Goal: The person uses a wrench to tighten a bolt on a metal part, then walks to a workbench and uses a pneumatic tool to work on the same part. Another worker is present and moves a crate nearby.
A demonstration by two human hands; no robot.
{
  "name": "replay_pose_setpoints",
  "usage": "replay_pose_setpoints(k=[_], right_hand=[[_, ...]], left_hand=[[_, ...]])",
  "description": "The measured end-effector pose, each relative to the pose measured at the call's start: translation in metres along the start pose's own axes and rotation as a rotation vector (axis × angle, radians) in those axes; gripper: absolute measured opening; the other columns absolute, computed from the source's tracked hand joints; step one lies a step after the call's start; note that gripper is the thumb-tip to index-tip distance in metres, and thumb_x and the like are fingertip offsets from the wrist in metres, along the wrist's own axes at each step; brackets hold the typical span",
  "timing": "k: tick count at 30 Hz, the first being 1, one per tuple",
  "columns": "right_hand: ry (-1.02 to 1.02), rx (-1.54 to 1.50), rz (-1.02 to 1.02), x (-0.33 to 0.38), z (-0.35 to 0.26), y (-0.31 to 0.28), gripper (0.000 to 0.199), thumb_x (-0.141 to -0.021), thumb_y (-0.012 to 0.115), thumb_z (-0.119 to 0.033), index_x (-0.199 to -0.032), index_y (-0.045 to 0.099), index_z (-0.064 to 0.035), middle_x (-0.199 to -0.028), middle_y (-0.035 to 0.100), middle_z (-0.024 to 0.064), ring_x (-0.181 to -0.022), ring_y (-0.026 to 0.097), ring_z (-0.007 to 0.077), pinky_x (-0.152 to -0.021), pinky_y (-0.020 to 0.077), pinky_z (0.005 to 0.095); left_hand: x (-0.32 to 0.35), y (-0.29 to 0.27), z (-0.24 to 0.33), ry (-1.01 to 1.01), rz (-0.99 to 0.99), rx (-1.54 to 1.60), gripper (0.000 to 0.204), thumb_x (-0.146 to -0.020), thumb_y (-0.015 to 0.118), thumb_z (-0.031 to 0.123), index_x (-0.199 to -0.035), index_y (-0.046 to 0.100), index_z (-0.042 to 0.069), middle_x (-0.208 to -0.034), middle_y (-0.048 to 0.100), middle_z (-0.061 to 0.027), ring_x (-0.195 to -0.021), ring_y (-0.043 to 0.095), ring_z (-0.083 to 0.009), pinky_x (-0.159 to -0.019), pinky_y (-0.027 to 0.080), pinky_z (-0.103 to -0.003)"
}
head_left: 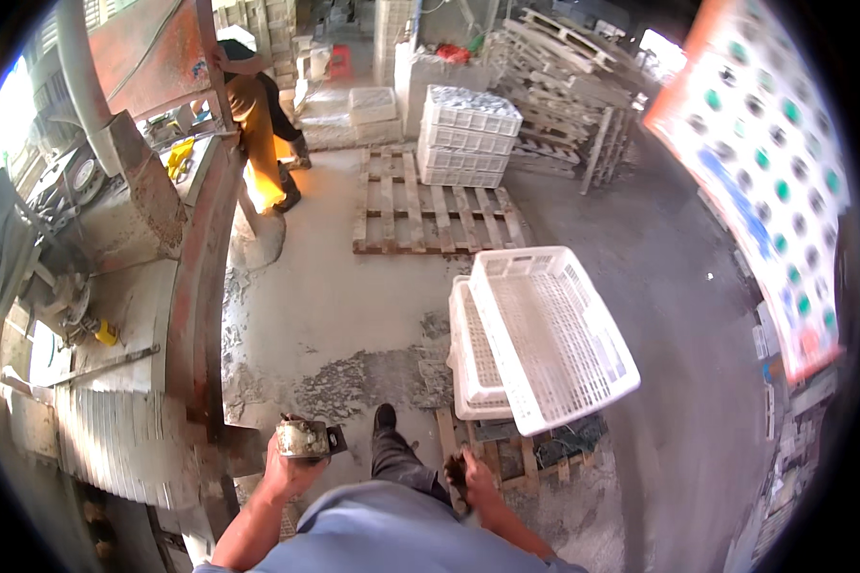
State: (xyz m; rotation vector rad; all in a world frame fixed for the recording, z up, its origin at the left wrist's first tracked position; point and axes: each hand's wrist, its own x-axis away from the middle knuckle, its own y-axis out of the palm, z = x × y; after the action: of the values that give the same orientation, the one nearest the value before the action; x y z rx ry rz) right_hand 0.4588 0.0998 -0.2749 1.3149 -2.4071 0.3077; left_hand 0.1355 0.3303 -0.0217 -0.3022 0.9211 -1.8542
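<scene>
My left hand (283, 479) is closed around a worn, whitish block-shaped object (303, 439) with a black end piece; its exact kind is not clear. It is held up beside the workbench on my left. My right hand (482, 483), in front of my body, has its fingers wrapped round a small dark brown object (457, 470), too blurred to name. Just beyond that hand, a white perforated plastic crate (613, 368) lies askew on another white crate (464, 382).
A ridged metal surface (124, 444) and red machine frame (193, 325) run along my left. Ahead stand a wooden pallet (437, 218), stacked white crates (468, 143) and piled pallets (549, 105). A person (253, 115) works at the far left. At right rises a dotted white panel (760, 143).
</scene>
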Motion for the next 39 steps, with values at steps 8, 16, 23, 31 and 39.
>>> replay_pose_setpoints(k=[8, 16, 23, 31, 39], right_hand=[[0.069, -0.245, -0.345, -0.271, -0.334, 0.169, 0.023, -0.096, 0.066, -0.025, -0.097, 0.061, -0.0027, -0.076, 0.061, 0.0034, -0.066, 0.058, 0.0121, -0.059, 0.0463, 0.0271], [-0.19, 0.086, -0.2, -0.562, -0.412, 0.237, 0.022, -0.095, 0.066, -0.024, -0.099, 0.064, -0.0024, -0.081, 0.06, 0.0006, -0.069, 0.054, 0.0091, -0.06, 0.0427, 0.0269], [0.159, 0.06, 0.275, -0.607, -0.348, 0.215, 0.021, -0.091, 0.067, -0.025, -0.084, 0.062, -0.0053, -0.068, 0.057, 0.0003, -0.055, 0.05, 0.0116, -0.05, 0.0372, 0.0307], [-0.406, 1.195, -0.144, -0.675, -0.214, 0.209, 0.016, -0.093, 0.064, -0.017, -0.093, 0.061, -0.001, -0.069, 0.057, 0.0073, -0.053, 0.051, 0.0211, -0.048, 0.0393, 0.0384], [0.196, 0.032, 0.102, -1.138, -0.549, 0.408, 0.028, -0.093, 0.067, -0.029, -0.098, 0.066, -0.0019, -0.073, 0.058, 0.0017, -0.057, 0.05, 0.0125, -0.053, 0.0408, 0.031]], left_hand=[[-0.19, -0.045, -0.049, -0.18, -0.037, -0.085, 0.026, -0.061, 0.077, 0.014, -0.084, 0.066, 0.007, -0.084, 0.065, -0.0117, -0.081, 0.062, -0.0337, -0.072, 0.052, -0.04], [-0.404, -0.02, -0.224, -0.353, -0.028, 0.103, 0.04, -0.063, 0.081, 0.013, -0.098, 0.063, 0.004, -0.086, 0.068, -0.0128, -0.083, 0.067, -0.0325, -0.075, 0.055, -0.04], [-0.689, -0.057, -0.29, -0.217, -0.198, 0.161, 0.026, -0.067, 0.077, 0.016, -0.087, 0.064, 0.006, -0.082, 0.065, -0.0124, -0.075, 0.063, -0.0335, -0.068, 0.052, -0.041], [-0.976, -0.042, -0.361, 0.203, -0.168, 0.097, 0.029, -0.068, 0.076, 0.017, -0.091, 0.062, 0.005, -0.086, 0.063, -0.0127, -0.08, 0.06, -0.0332, -0.073, 0.05, -0.043], [-1.2, -0.03, -0.428, -0.029, -0.34, 0.34, 0.034, -0.074, 0.076, 0.012, -0.105, 0.062, 0.005, -0.092, 0.064, -0.0087, -0.083, 0.061, -0.0245, -0.074, 0.05, -0.039]])
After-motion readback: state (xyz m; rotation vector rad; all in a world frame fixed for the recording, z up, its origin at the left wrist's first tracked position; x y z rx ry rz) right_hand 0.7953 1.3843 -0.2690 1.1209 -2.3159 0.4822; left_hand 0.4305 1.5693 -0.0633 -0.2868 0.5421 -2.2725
